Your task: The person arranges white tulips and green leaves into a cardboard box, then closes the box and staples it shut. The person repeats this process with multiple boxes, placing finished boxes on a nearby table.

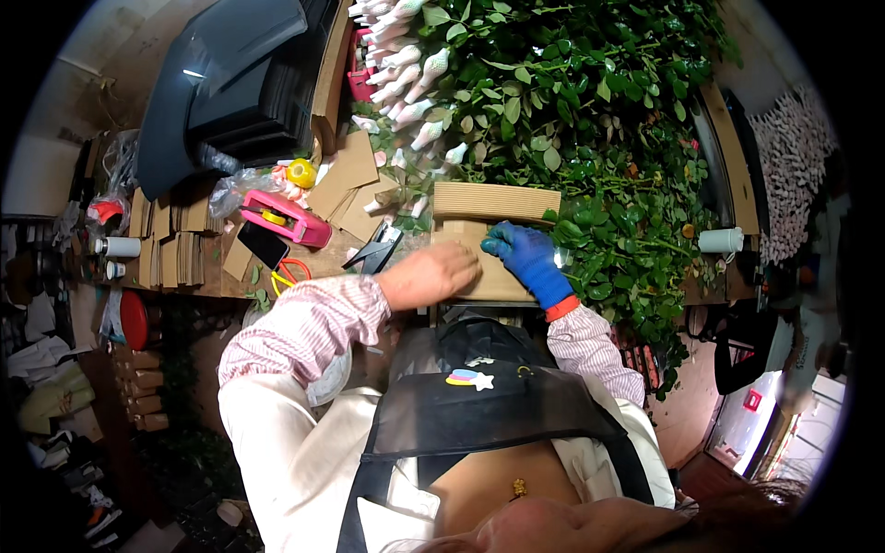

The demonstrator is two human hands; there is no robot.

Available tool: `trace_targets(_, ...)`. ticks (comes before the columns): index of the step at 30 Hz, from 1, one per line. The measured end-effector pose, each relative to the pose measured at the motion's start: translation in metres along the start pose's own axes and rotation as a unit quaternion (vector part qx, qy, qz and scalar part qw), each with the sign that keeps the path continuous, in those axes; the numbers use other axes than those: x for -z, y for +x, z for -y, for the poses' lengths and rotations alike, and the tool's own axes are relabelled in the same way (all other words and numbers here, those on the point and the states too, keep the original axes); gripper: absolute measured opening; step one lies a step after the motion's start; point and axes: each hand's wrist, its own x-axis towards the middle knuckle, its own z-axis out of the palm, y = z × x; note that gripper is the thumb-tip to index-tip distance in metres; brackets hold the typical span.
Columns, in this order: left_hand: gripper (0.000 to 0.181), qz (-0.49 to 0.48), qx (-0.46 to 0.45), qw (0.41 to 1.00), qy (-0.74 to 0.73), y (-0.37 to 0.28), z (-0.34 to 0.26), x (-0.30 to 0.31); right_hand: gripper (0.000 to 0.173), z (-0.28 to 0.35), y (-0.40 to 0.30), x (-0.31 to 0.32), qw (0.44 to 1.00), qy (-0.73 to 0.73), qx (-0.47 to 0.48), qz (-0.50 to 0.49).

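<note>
On the wooden workbench before me lies a flat piece of brown cardboard (501, 280), with a stack of corrugated cardboard (496, 200) just behind it. My bare left hand (434, 275) rests over the cardboard's left part, palm down; whether its fingers hold anything is hidden. My right hand (522, 252), in a blue knitted glove, bends its fingers at the cardboard's right part, and its grip cannot be made out. A black stapler (382, 249) lies left of my left hand. Leafy green stems (601, 228) spread right beside my gloved hand.
A pink tape dispenser (297, 221), a phone (263, 245), scissors with red and yellow handles (294, 271) and loose cardboard pieces (346, 173) lie to the left. Flower heads in white netting (415, 72) are piled at the back. A white lidded container (720, 240) stands at the right.
</note>
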Motion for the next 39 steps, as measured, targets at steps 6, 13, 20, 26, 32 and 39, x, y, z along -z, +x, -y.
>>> trace_targets(6, 0.044, -0.085, 0.029, 0.995, -0.041, -0.013, -0.006, -0.033, 0.038, 0.039, 0.000, 0.042, 0.992, -0.016, 0.090, -0.082)
trace_targets(13, 0.039, -0.126, -0.002, 0.992, -0.007, -0.007, -0.001, -0.035, 0.035, 0.044, 0.041, 0.071, 0.958, -0.166, 0.231, -0.049)
trace_targets(20, 0.023, -0.148, 0.036, 0.987, -0.054, -0.018, -0.006, -0.046, 0.030, 0.064, -0.027, 0.008, 0.917, -0.329, 0.227, -0.015)
trace_targets(26, 0.015, -0.374, 0.355, 0.856, -0.044, -0.030, -0.057, -0.052, 0.043, 0.062, -0.041, -0.009, 0.897, -0.404, 0.179, -0.001)
trace_targets(32, 0.018, -0.352, 0.468, 0.768, -0.259, -0.032, -0.064, -0.093, 0.049, 0.063, -0.030, -0.001, 0.866, -0.442, 0.223, 0.066)
trace_targets(39, 0.023, -0.328, 0.473, 0.796, -0.186, -0.067, -0.045, -0.087, 0.060, 0.071, -0.060, -0.014, 0.874, -0.452, 0.154, 0.092)
